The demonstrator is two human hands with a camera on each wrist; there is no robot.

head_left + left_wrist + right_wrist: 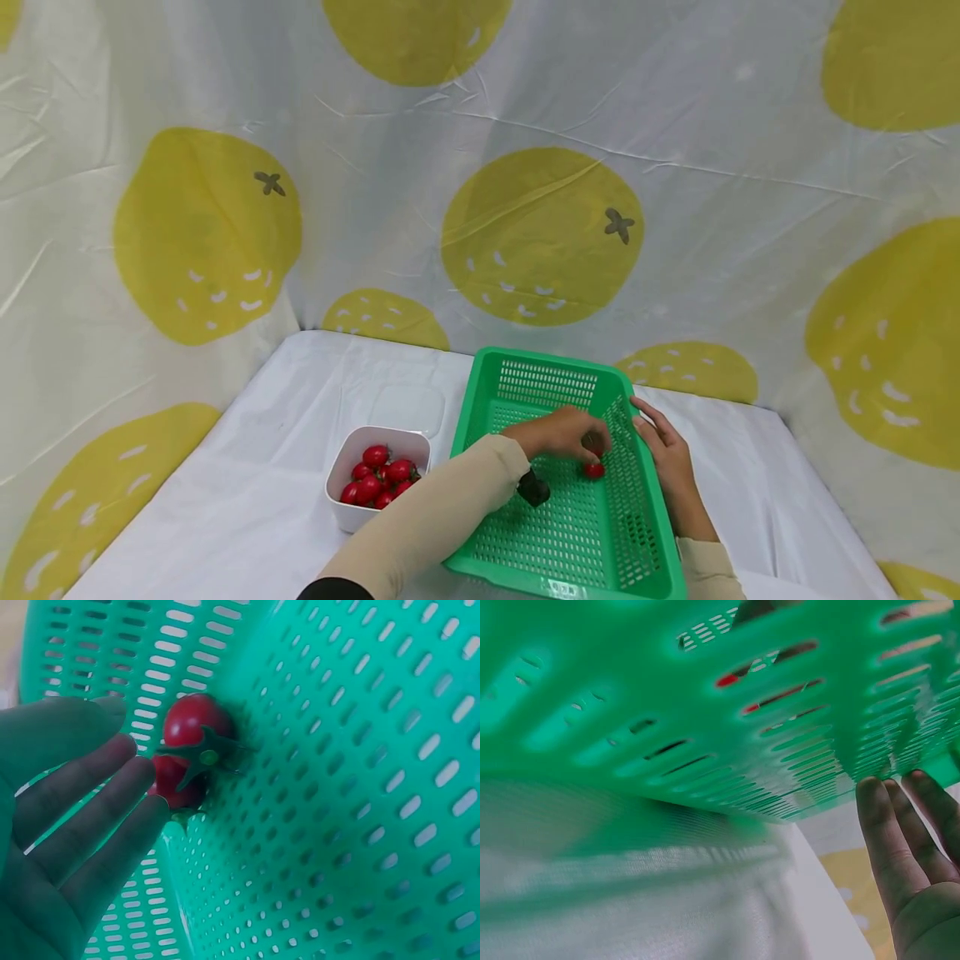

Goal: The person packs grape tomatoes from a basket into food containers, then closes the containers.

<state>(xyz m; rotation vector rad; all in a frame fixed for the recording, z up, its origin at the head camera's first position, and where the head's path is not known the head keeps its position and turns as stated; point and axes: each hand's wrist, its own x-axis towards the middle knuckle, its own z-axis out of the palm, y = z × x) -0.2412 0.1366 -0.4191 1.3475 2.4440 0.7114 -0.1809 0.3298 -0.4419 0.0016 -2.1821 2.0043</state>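
My left hand [564, 433] reaches into a green plastic basket [551, 587], beside two small red tomatoes. In the left wrist view its fingers are extended, with fingertips right by the lower tomato [178, 782]; whether they touch it I cannot tell. The upper tomato [196, 720] has a green calyx and lies against it. Fingertips of my right hand [670, 458] rest at the basket's right rim. In the right wrist view, the straight fingers [885, 832] touch the basket from outside; the thumb is not visible there.
A white square container [352, 518] with several red tomatoes stands left of the basket. Behind it lies a clear plastic lid [408, 408]. White cloth [262, 500] covers the table, and a lemon-print curtain [375, 208] hangs behind and at the sides.
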